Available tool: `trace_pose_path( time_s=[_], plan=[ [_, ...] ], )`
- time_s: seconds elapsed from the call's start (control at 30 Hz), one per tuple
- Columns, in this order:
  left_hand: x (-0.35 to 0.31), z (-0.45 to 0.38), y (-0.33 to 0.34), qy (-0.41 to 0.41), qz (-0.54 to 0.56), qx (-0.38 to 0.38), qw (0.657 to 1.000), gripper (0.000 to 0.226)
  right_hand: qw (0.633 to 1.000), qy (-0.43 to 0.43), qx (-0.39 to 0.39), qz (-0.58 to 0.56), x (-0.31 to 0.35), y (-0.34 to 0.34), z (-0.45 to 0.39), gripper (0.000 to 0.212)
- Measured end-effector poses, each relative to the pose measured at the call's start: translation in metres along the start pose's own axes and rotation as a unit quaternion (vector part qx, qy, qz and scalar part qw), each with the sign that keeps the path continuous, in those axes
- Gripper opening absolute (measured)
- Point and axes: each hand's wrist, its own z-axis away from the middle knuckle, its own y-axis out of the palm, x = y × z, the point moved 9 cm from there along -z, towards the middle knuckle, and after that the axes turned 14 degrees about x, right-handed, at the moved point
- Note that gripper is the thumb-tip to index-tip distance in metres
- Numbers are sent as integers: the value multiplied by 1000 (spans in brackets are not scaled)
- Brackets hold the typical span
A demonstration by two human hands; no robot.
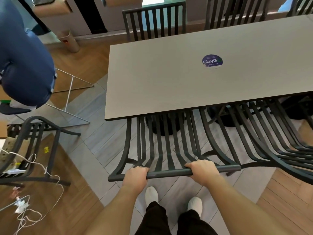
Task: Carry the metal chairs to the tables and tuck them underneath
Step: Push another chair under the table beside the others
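Gripping chair (166,145) top rail: left hand (135,175), right hand (202,170); seat under table (169,73).

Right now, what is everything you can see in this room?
Table: one, grey-brown, centre.
Round sticker: one, purple, on the tabletop.
Held chair: one, black metal, seat under the table's near edge.
Neighbouring chair: one, black, tucked at its right.
Far chairs: at least two, black, beyond the table.
Spare chair: one, black, lower left.
Cables: several, white, floor at left.
Seated person: one, blue jeans, upper left.
Shoes: two, white.
Left hand, right hand: gripping the chair's top rail.
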Motion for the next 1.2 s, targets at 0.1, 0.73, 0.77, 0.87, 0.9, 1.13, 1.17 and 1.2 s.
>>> trace_pose_path(
  time_s=[0.1,0.73,0.77,0.87,0.9,1.13,1.17,1.2],
  plan=[
    [0,-1,4,1,-6,0,1000,34,1000,-1,1,-5,0,1,0,33],
    [-19,-8,11,20,25,39,999,34,999,17,31,-22,-18,3,4,45],
    [-19,-8,9,19,29,50,998,33,999,17,36,-29,-18,3,4,44],
    [-24,-5,2,36,76,110,990,41,995,15,66,-70,-19,3,4,43],
    [-29,-2,-3,47,94,132,986,50,993,11,75,-91,-19,2,5,46],
    [-94,5,-54,84,121,117,982,63,955,10,11,-296,-54,-25,52,57],
    [-110,5,-63,92,117,100,984,57,951,18,-11,-309,-67,-30,62,48],
    [-127,7,-72,99,107,85,986,49,948,32,-29,-314,-83,-34,72,40]
  ],
)
